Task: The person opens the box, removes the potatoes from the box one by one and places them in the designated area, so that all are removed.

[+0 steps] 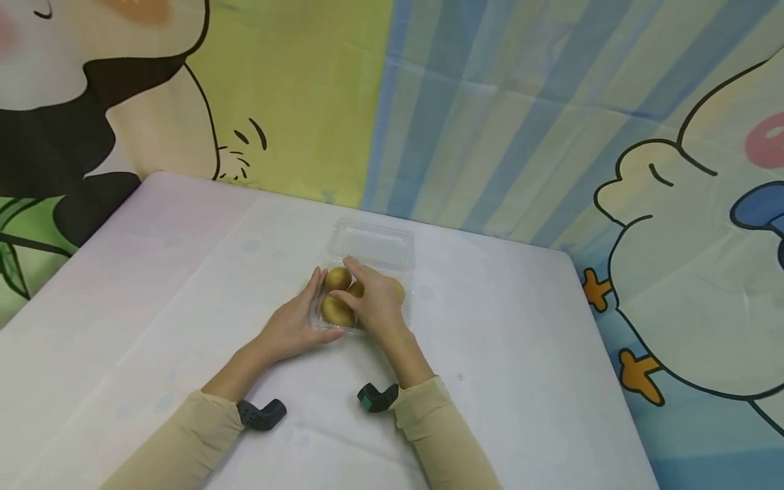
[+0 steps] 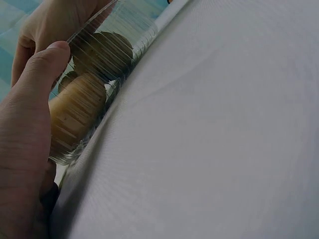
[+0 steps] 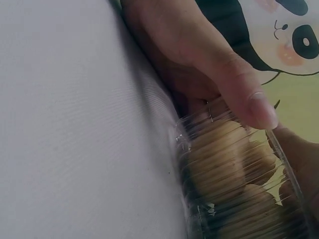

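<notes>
A clear plastic box [image 1: 316, 320] holds several oval, yellow-brown pieces of produce [image 1: 337, 311]; through its ribbed wall, one smooth-skinned oval piece [image 3: 217, 158] shows closely. My left hand [image 1: 292, 328] grips the box's near left corner, fingers along the left side and thumb at the front. In the left wrist view, that thumb [image 2: 52, 52] lies at the upper rim. Over the box's right half reaches my right hand [image 1: 381, 303], its thumb and forefinger spread apart. Between them shows part of a middle piece [image 1: 356, 289]; the hand hides much of the right side.
The box's clear lid [image 1: 372, 245] lies folded back, away from me. Beneath is a white cloth-covered table [image 1: 520, 354]. A cartoon-printed curtain [image 1: 490, 116] stands behind the table's far edge. Each wrist wears a dark camera mount [image 1: 262, 416].
</notes>
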Demonstrator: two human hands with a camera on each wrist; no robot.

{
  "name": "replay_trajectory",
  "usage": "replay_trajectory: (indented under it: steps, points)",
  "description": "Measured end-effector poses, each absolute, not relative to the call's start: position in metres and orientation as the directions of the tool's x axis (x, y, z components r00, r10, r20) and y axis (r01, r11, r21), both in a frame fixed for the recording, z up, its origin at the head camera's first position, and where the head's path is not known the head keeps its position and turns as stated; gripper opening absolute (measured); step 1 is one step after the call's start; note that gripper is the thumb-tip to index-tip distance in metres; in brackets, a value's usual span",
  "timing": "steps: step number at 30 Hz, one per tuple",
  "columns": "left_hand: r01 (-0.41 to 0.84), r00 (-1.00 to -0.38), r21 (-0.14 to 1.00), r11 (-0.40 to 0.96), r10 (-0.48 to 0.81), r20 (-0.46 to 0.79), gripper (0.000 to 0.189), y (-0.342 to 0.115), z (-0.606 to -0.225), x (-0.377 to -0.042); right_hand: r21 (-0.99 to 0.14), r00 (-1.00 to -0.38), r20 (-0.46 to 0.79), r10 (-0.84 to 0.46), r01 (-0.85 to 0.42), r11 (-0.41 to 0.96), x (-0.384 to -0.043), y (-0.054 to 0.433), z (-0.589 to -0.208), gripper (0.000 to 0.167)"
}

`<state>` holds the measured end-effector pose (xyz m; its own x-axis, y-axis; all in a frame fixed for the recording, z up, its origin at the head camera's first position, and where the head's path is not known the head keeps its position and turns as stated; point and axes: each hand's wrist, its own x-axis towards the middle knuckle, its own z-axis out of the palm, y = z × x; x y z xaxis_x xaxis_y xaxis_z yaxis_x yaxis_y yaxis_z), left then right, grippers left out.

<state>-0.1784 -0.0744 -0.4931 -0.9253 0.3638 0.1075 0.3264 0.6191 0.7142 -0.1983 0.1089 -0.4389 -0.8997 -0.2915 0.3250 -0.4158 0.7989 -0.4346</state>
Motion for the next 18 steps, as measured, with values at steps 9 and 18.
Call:
replay_trajectory:
  steps: [9, 18]
  points:
    - [0.323, -0.927, 0.707, 0.63, 0.363, 0.1, 0.122, -0.0727, -0.4903, -0.1773, -0.4, -0.905, 0.253, -0.344, -0.421, 0.814, -0.1974, 0.107, -0.4364, 0.056]
    - [0.319, -0.926, 0.701, 0.638, 0.366, 0.088, 0.122, -0.0721, -0.4884, -0.178, -0.367, -0.901, 0.235, -0.365, -0.43, 0.825, -0.1994, 0.1044, -0.438, 0.049]
